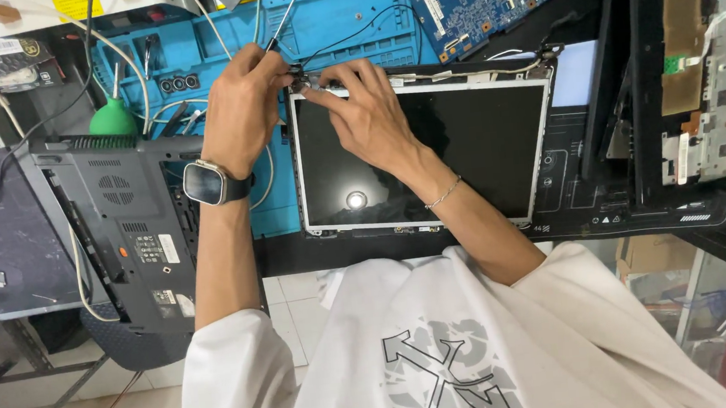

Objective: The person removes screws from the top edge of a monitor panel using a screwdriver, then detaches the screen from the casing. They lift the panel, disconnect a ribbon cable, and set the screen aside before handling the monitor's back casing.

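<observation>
Centrally, a bare laptop screen panel [424, 155] lies flat; at its far-left corner a screwdriver [281, 23] is gripped in closed left hand [241, 110] while right hand [368, 112] fingertips press down; the driver is best kept upright

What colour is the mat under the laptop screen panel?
Bright blue, seen clearly in the head view: the work mat lies beneath the laptop screen panel.

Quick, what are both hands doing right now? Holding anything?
Left hand: closed on a screwdriver, tip at the screen's top left corner.
Right hand: holds nothing, fingers pressing on that same corner.
</observation>
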